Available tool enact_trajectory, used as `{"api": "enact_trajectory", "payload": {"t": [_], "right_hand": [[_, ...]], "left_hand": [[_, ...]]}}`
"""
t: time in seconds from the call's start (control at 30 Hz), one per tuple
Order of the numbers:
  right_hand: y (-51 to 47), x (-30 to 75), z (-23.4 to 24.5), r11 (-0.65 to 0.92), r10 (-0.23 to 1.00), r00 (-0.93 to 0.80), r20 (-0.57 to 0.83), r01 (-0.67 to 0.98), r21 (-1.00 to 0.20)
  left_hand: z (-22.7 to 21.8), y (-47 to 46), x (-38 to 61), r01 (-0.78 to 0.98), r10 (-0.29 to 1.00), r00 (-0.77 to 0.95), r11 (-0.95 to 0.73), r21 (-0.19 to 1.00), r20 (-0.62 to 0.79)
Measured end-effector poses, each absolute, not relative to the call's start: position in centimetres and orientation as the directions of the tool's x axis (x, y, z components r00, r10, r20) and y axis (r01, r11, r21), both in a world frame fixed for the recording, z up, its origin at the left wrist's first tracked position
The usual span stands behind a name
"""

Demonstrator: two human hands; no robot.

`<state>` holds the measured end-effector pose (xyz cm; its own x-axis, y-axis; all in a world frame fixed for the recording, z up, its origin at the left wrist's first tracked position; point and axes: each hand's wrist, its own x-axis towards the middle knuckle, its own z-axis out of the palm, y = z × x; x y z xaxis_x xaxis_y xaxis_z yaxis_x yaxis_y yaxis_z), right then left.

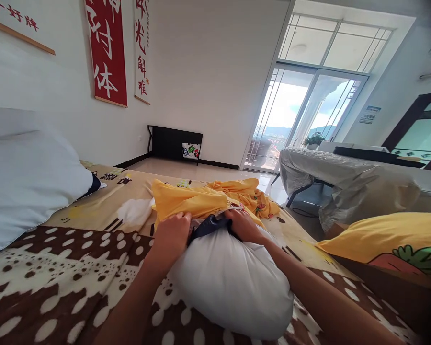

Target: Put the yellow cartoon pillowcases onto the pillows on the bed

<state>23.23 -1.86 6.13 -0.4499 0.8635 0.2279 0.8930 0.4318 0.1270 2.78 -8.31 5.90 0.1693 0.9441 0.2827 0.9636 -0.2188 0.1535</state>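
Patterned blanket (89, 268); white pillow (233, 287) narrows between fingers (184, 219).

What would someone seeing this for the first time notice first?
Probably the white pillow at the lower centre, its dark blue end between the left hand, gripping bright yellow fabric, and the right hand. Next, likely the red banner with white characters hanging at upper left, and the bright glass doors at upper right.

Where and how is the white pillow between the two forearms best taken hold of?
The white pillow is probably best gripped at its far end, beside the dark-blue trim, from left and right together: it narrows into folds there, while the near part bulges wide and round.
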Motion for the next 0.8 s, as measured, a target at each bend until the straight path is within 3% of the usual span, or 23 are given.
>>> {"api": "enact_trajectory", "payload": {"t": [0.1,0.23,0.4,0.47,0.8], "right_hand": [[-2.0,23.3,6.3,0.409,0.874,-0.43,0.225,0.902,0.137],[-2.1,23.3,6.1,0.4,0.876,-0.421,0.234,0.907,0.134],[-2.3,23.0,5.5,0.398,0.886,-0.412,0.21,0.911,0.109],[-2.3,22.9,5.3,0.405,0.884,-0.414,0.218,0.91,0.09],[-2.2,22.7,5.1,0.369,0.894,-0.383,0.233,0.924,0.102]], "left_hand": [[5.0,-7.0,2.7,0.929,0.877,0.251,-0.336,0.152,0.409],[3.2,-4.0,2.3,0.878,0.829,0.264,-0.419,0.234,0.493],[1.7,-2.4,3.8,0.951,0.731,0.255,-0.309,-0.026,0.634],[1.5,-2.6,4.5,0.962,0.713,0.231,-0.269,-0.046,0.662],[0.5,-2.6,4.9,0.971,0.769,0.035,-0.177,0.161,0.638]]}}
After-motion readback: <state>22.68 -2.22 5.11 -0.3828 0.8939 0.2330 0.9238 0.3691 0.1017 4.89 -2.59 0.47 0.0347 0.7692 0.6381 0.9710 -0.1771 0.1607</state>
